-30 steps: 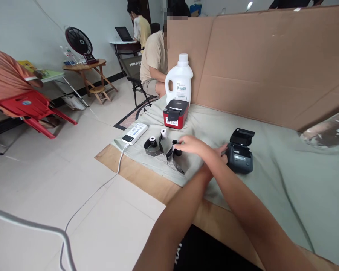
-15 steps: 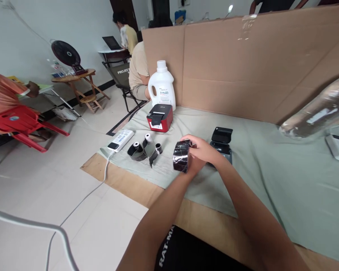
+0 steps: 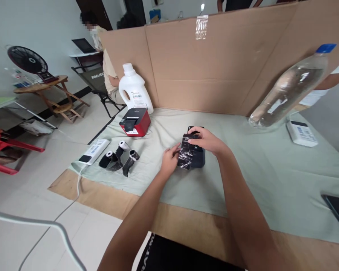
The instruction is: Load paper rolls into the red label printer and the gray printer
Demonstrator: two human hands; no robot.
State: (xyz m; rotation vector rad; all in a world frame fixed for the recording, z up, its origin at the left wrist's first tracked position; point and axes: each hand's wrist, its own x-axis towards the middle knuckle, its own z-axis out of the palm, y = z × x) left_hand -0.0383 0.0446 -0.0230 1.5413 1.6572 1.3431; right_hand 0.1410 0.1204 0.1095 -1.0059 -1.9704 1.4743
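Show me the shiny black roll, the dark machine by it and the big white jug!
shiny black roll point(image 3: 185, 156): head view, its shiny outer side
dark machine point(image 3: 199, 159): head view, its body, right of the roll
white jug point(image 3: 136, 88): head view, middle of its body

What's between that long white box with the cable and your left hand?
In the head view, small spools with curling dark strips lie between the long white box and the left hand; pale green cloth shows around them.

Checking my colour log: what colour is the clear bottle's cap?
The cap is blue; the head view shows it best.
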